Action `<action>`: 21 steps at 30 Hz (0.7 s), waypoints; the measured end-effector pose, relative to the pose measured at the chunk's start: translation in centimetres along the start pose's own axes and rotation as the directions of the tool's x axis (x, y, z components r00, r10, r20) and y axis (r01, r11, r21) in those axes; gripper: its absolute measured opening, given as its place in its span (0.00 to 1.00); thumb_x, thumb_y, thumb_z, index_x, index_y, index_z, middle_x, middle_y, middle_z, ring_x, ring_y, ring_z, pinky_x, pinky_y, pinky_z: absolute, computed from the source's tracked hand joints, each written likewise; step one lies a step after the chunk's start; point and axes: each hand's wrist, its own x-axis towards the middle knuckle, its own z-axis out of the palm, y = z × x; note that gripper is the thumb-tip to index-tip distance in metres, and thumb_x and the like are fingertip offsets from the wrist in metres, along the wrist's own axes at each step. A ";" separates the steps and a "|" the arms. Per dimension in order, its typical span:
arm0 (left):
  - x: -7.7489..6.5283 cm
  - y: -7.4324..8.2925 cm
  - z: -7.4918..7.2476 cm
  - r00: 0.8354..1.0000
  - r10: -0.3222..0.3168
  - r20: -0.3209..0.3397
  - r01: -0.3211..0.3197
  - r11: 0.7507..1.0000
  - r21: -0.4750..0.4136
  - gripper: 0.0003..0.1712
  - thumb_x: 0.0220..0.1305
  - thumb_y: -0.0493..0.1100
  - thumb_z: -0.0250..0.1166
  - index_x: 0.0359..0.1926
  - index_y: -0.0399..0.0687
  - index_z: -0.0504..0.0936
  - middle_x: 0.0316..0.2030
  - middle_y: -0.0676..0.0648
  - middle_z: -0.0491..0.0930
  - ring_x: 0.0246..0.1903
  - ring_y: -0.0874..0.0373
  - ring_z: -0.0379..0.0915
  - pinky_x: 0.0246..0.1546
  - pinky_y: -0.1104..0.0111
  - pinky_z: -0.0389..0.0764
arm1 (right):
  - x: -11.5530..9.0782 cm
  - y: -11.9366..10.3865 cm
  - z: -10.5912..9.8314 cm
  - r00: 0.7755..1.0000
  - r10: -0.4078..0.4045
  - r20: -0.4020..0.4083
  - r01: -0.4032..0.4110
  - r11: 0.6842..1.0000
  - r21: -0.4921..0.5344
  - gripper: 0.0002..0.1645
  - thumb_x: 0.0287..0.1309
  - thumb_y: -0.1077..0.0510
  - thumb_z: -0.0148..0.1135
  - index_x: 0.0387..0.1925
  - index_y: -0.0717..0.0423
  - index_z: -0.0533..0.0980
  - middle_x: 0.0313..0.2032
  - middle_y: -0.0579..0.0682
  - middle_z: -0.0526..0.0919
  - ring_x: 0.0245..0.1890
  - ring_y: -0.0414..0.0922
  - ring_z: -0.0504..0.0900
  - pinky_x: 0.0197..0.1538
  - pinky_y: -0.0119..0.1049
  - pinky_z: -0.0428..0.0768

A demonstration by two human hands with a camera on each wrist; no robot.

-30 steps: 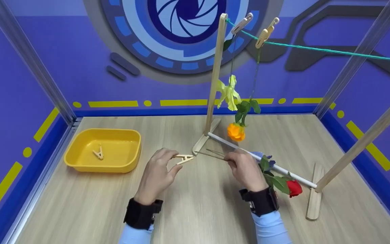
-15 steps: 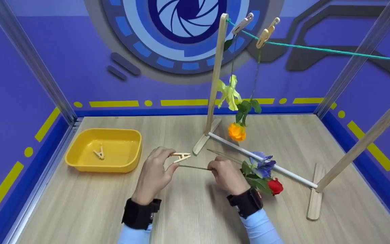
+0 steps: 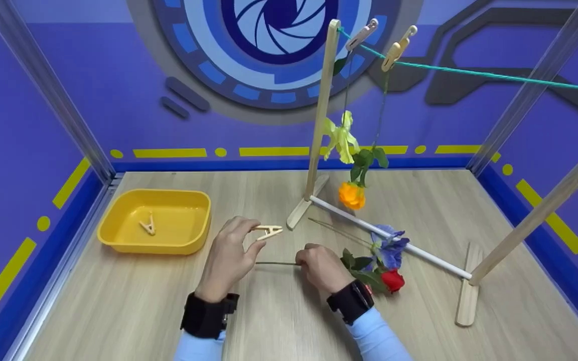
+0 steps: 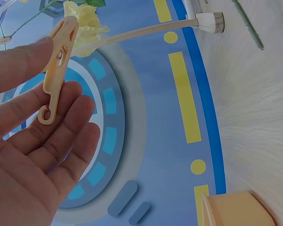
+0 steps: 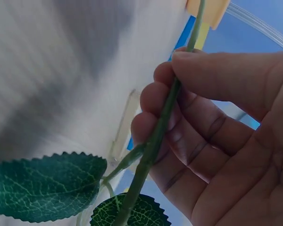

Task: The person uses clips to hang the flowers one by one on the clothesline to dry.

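My left hand [image 3: 229, 258] pinches a pale clothespin [image 3: 269, 232] between thumb and fingers; its hooked end shows in the left wrist view. My right hand [image 3: 324, 268] holds a red rose [image 3: 393, 281] by its green stem [image 5: 167, 106], whose bare end points left beneath the left hand. Leaves [image 5: 52, 186] hang off the stem below my fingers in the right wrist view. A blue-purple flower [image 3: 389, 248] lies beside the rose, against the white rod. On the green line [image 3: 469, 73], two clothespins hold a yellow-green flower [image 3: 340, 138] and an orange flower [image 3: 352, 195], heads down.
A yellow tray [image 3: 153, 248] at the left contains one clothespin [image 3: 147, 224]. The rack has a wooden left post [image 3: 322, 110], a slanting right post [image 3: 540, 210] and a low white rod [image 3: 434, 259] joining their feet. Purple panels enclose the table [image 3: 289, 321].
My right hand has moved left and toward me, drawing the rose away from the blue-purple flower. The left hand has shifted slightly left, still pinching the clothespin.
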 end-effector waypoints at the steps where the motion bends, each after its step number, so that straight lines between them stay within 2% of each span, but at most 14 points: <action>1: 0.0 0.0 0.0 1.000 -0.002 0.001 0.002 1.000 0.001 0.21 0.55 0.35 0.79 0.49 0.39 0.85 0.40 0.45 0.83 0.43 0.52 0.81 0.45 0.59 0.83 | 0.0 0.1 0.1 1.000 -0.002 0.007 0.002 1.000 0.000 0.11 0.47 0.75 0.70 0.27 0.58 0.85 0.24 0.49 0.80 0.26 0.46 0.82 0.29 0.37 0.81; 7: 0.0 -0.1 0.0 1.000 -0.001 0.000 0.001 1.000 0.010 0.21 0.55 0.36 0.79 0.50 0.39 0.85 0.41 0.45 0.83 0.43 0.52 0.81 0.45 0.59 0.83 | -0.1 0.7 0.8 1.000 -0.013 0.024 0.013 1.000 -0.006 0.10 0.47 0.75 0.71 0.26 0.58 0.85 0.24 0.50 0.80 0.26 0.46 0.82 0.28 0.37 0.81; 13: 0.0 0.0 -0.1 1.000 -0.017 0.017 0.017 1.000 0.006 0.20 0.57 0.37 0.79 0.51 0.40 0.85 0.42 0.45 0.83 0.44 0.52 0.81 0.47 0.59 0.83 | -0.1 0.9 1.0 0.999 -0.007 0.046 0.007 1.000 0.013 0.12 0.45 0.77 0.67 0.26 0.59 0.84 0.24 0.50 0.80 0.26 0.47 0.81 0.29 0.39 0.80; 17: 0.0 0.1 -0.1 1.000 -0.023 0.021 0.023 1.000 0.001 0.20 0.57 0.37 0.78 0.51 0.40 0.85 0.42 0.46 0.83 0.44 0.52 0.81 0.47 0.59 0.83 | -0.1 1.0 1.0 0.998 0.000 0.069 -0.002 1.000 0.028 0.12 0.45 0.77 0.65 0.27 0.59 0.84 0.25 0.52 0.80 0.27 0.48 0.82 0.30 0.40 0.81; 21: 0.0 0.1 -0.1 1.000 -0.013 0.013 0.013 1.000 0.004 0.20 0.57 0.37 0.79 0.51 0.40 0.85 0.42 0.46 0.83 0.44 0.53 0.81 0.46 0.60 0.83 | -0.2 0.9 0.5 0.998 0.006 0.063 -0.007 1.000 0.027 0.10 0.47 0.76 0.68 0.28 0.60 0.85 0.26 0.52 0.81 0.29 0.48 0.83 0.32 0.39 0.83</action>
